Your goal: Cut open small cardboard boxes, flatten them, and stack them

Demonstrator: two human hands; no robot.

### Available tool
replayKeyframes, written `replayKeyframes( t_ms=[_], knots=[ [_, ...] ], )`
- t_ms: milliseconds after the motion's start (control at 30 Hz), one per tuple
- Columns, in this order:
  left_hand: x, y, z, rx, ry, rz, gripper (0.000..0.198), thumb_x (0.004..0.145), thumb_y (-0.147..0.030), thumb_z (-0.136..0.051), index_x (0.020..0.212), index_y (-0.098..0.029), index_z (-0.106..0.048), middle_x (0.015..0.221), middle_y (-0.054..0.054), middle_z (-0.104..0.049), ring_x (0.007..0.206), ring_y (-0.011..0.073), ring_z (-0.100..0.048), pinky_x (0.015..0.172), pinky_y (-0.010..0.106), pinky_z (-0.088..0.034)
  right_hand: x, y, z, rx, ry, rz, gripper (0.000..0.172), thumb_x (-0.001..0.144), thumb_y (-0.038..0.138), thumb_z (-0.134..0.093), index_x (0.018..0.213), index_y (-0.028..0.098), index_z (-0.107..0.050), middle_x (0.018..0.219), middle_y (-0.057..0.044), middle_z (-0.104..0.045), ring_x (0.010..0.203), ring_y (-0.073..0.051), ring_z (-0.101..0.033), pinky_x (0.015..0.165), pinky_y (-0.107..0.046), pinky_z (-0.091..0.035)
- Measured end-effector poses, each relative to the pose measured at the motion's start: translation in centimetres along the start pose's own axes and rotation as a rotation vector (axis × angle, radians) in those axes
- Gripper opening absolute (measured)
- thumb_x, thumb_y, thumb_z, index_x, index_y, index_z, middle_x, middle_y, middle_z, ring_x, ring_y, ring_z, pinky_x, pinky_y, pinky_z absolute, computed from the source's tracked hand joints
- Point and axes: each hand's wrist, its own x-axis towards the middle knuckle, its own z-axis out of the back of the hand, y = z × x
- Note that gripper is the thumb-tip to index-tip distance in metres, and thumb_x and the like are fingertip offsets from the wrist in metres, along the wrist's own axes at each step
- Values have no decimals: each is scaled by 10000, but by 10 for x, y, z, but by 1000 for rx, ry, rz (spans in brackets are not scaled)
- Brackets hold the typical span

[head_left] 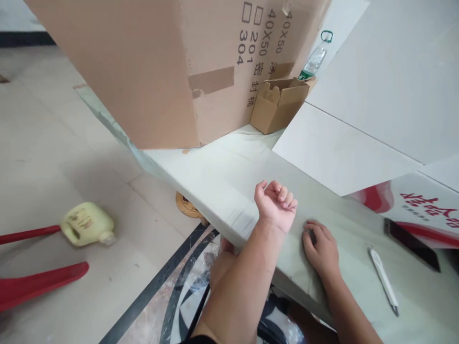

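Note:
My left hand (275, 204) rests on the pale table (215, 181) near its front edge. It is turned palm up and curled into a loose fist, and nothing shows in it. My right hand (320, 246) lies palm down on the table just to the right, with its fingers together and slightly bent, the tips touching the surface. It holds nothing. A white pen-like tool (383, 281) lies on the table to the right of that hand, apart from it.
A big cardboard box (150, 67) stands at the table's far end, with a small open carton (278, 102) and a plastic bottle (316, 58) beside it. White sheets (358, 95), a red-printed box (423, 205) and a dark phone (411, 243) lie right. A yellow jug (88, 223) lies on the floor.

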Motion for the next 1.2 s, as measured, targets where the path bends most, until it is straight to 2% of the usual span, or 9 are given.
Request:
replayKeyframes(
  t_ms=[200, 400, 533, 700, 833, 933, 1067, 1133, 1200],
  knots=[
    [0, -9, 3, -82, -5, 38, 455, 947, -359, -349, 534, -178, -410, 455, -41, -267, 365, 72, -234, 434, 208, -140, 8, 5, 7, -114, 47, 60, 203, 911, 299, -469, 949, 201, -642, 1056, -147, -730, 990, -301, -696, 886, -488, -575],
    [-1, -25, 5, -150, -19, 19, 427, 937, -351, -388, 546, -179, -403, 458, -52, -254, 366, 67, -229, 427, 202, -144, 57, 23, 14, -133, 255, 171, 201, 898, 310, -479, 941, 226, -656, 991, -105, -744, 936, -277, -704, 845, -440, -579],
    [-2, -35, 8, -143, -19, 22, 435, 943, -342, -374, 542, -177, -406, 453, -55, -261, 358, 63, -240, 422, 198, -153, 112, 42, 5, -131, 315, 199, 267, 868, 290, -492, 1032, 210, -686, 1152, -147, -719, 1081, -314, -687, 930, -478, -568],
    [-4, -49, 8, -125, -26, 15, 390, 925, -330, -396, 563, -185, -383, 473, -67, -241, 364, 60, -237, 432, 203, -159, 191, 70, -9, -141, 305, 200, 295, 825, 244, -549, 1079, 206, -695, 1241, -139, -675, 1106, -309, -668, 983, -491, -559],
    [-1, -55, 6, -138, -52, -9, 357, 901, -327, -425, 578, -193, -358, 479, -74, -226, 366, 63, -233, 435, 205, -163, 262, 90, -22, -131, 266, 207, 328, 812, 239, -601, 1126, 212, -691, 1389, -127, -588, 1076, -278, -672, 986, -471, -570],
    [0, -55, 5, -177, -77, -15, 354, 897, -325, -439, 578, -191, -364, 469, -73, -235, 360, 62, -233, 426, 197, -165, 321, 105, -37, -63, 204, 228, 351, 806, 216, -622, 1150, 177, -681, 1459, -141, -519, 1174, -272, -648, 1053, -459, -550],
    [0, -57, 6, -235, -116, -7, 385, 916, -339, -421, 567, -184, -375, 449, -68, -253, 344, 58, -243, 416, 182, -154, 397, 129, -52, 73, 81, 169, 368, 802, 217, -641, 1144, 82, -660, 1532, -216, -421, 1261, -307, -625, 1146, -569, -476],
    [2, -59, 5, -256, -124, -27, 397, 925, -342, -414, 565, -178, -383, 443, -66, -260, 338, 54, -251, 416, 174, -143, 427, 138, -55, 131, 50, 137, 385, 788, 239, -675, 1128, 60, -663, 1597, -249, -343, 1271, -335, -632, 1152, -610, -454],
    [3, -62, 5, -265, -124, -48, 400, 926, -344, -413, 564, -176, -384, 440, -65, -260, 337, 53, -250, 417, 173, -136, 445, 142, -55, 172, 55, 126, 357, 833, 309, -626, 1040, 27, -695, 1593, -246, -363, 1312, -363, -617, 1153, -535, -446]
  ],
)
